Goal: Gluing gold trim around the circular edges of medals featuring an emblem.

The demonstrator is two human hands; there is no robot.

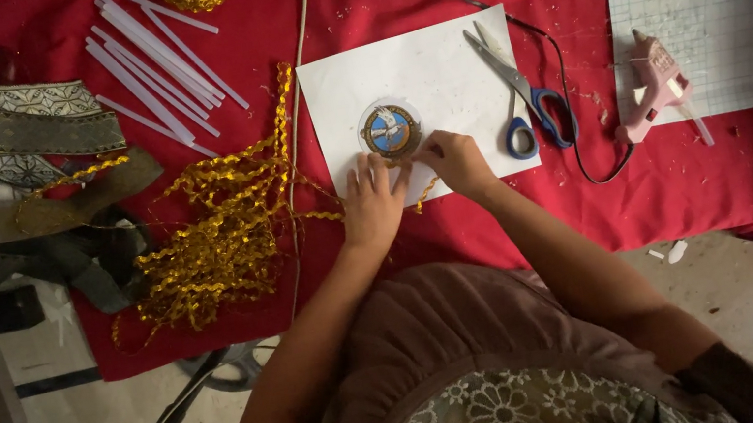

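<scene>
two hands work at a round blue and gold badge on a white paper sheet.
the left hand lies flat and loose just below the badge. the right hand pinches a thin wavy gold trim. blue-handled scissors lie on the sheet; a pink glue gun lies well apart.

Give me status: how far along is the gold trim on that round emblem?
Early. Laid out: round emblem on white paper, with scissors and glue gun set aside. In hand: left hand and right hand press gold trim at its lower edge. Left: the rest of the rim looks bare.
</scene>
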